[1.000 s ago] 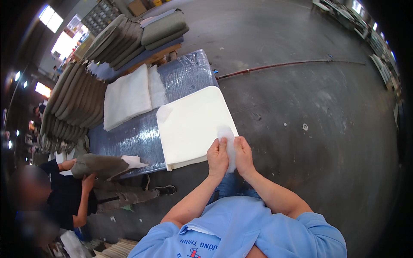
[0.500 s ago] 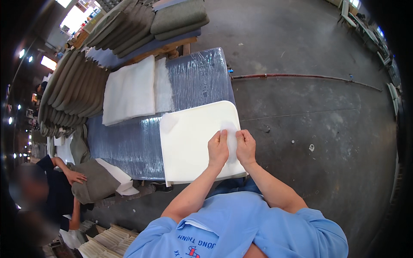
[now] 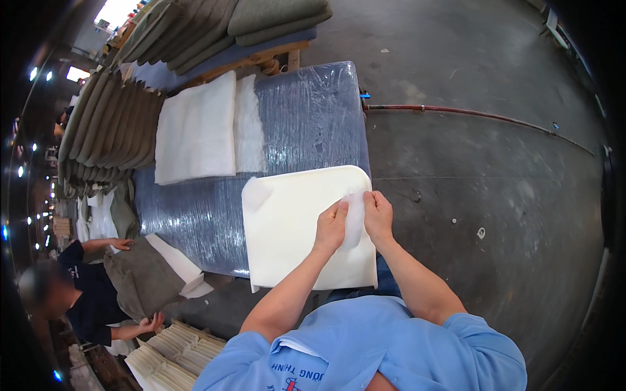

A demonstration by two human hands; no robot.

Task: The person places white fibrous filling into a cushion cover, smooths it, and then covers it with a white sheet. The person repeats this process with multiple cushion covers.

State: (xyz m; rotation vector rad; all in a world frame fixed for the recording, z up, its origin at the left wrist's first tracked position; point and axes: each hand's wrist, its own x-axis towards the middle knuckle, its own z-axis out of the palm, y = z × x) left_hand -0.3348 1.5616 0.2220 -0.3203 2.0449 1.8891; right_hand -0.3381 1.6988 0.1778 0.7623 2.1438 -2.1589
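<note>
In front of me a cream foam cushion pad (image 3: pixel 293 234) lies on the near right part of a table wrapped in plastic film. My left hand (image 3: pixel 331 227) and my right hand (image 3: pixel 378 216) are closed on a thin strip of white wadding (image 3: pixel 354 225) at the pad's right side. Between my hands the strip hangs down over the pad's surface. A small tuft of white wadding (image 3: pixel 257 193) rests on the pad's far left corner.
Folded white wadding sheets (image 3: pixel 195 130) lie on the film-wrapped table (image 3: pixel 313 124). Grey-green cushions (image 3: pixel 111 124) stand stacked at the left. A co-worker (image 3: pixel 85 293) handles a grey-green cover (image 3: pixel 143 277). A red pipe (image 3: pixel 469 112) runs over the grey floor at the right.
The wadding strip in my hands shows more plainly, and my right hand has shifted slightly right and up. At the left, the co-worker's hands have spread to both sides of the cover.
</note>
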